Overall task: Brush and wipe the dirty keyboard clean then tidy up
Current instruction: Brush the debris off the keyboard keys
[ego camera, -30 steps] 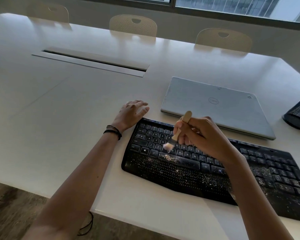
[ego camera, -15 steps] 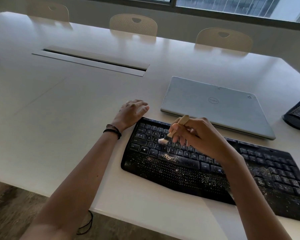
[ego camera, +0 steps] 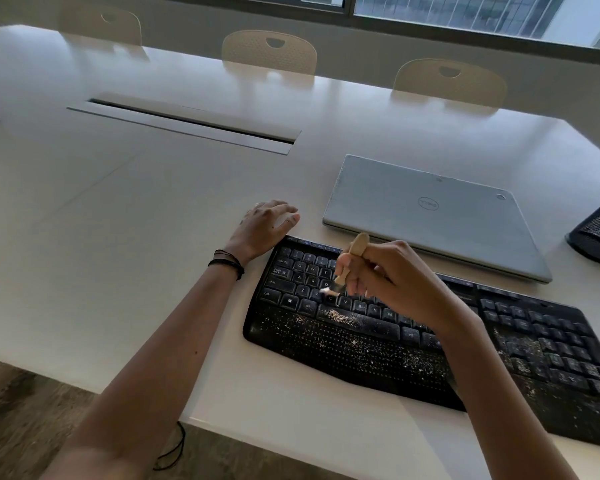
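Plainly at the brushing step, with crumbs thick on the palm rest of the keyboard (ego camera: 361, 358), at the near edge of the bench (ego camera: 291, 427). Pinching the brush (ego camera: 358, 244) in the right hand (ego camera: 392, 282), grip clamped on its handle, bristles on the lower letter keys. Bracing the far-left corner with the left hand (ego camera: 265, 226), grip apart. Next, probably: sweeping rightward over the gritty number pad, wiping after.
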Demonstrator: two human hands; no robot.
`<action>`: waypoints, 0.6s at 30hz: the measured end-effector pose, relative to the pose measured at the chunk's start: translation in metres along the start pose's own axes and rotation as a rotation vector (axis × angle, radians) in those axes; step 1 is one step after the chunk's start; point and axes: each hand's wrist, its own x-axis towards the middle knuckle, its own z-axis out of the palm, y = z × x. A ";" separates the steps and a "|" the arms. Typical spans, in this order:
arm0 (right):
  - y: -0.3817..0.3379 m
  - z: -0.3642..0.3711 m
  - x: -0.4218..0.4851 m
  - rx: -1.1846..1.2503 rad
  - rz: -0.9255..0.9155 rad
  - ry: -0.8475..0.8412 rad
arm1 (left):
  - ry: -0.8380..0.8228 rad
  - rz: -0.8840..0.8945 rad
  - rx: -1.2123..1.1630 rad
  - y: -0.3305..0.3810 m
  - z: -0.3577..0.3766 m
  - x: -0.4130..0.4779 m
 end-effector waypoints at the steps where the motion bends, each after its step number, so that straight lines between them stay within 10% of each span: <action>1: -0.002 0.001 0.000 0.028 0.006 -0.026 | 0.000 0.000 0.000 0.000 0.000 0.000; 18: -0.012 0.003 0.000 0.197 -0.029 -0.035 | -0.023 -0.015 -0.015 0.002 -0.003 -0.002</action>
